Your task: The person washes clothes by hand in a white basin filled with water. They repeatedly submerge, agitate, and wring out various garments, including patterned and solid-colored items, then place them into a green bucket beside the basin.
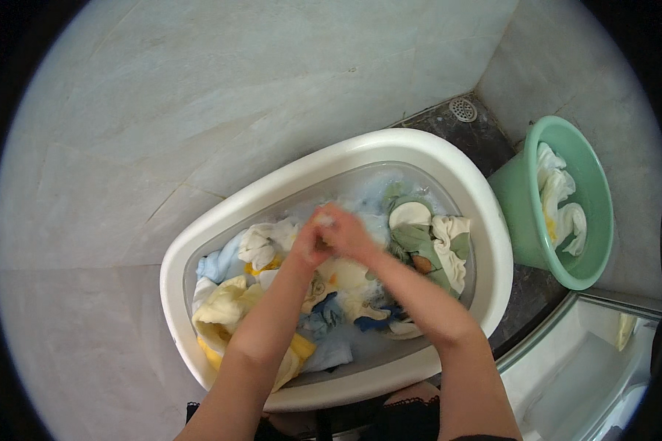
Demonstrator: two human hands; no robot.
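Observation:
My left hand [312, 241] and my right hand [348, 230] meet above the middle of a white plastic tub [278, 179]. Both are blurred, and something small and pale, perhaps suds or wet cloth, shows between them; what they hold cannot be told. Soapy water [383, 184] fills the tub's bottom. A pale yellow garment [220, 308] lies at the left, by my left forearm, with white cloth [259, 242] above it. Green and cream clothing [419, 237] is heaped at the right. Blue cloth [325, 317] lies partly in the water between my forearms.
A green plastic bucket [510, 206] leans tilted against the tub's right side, with wet white cloth [557, 187] inside. A round floor drain [463, 109] is set in the dark floor at the corner. Tiled walls [226, 110] rise behind; a curved framed edge [535, 331] stands lower right.

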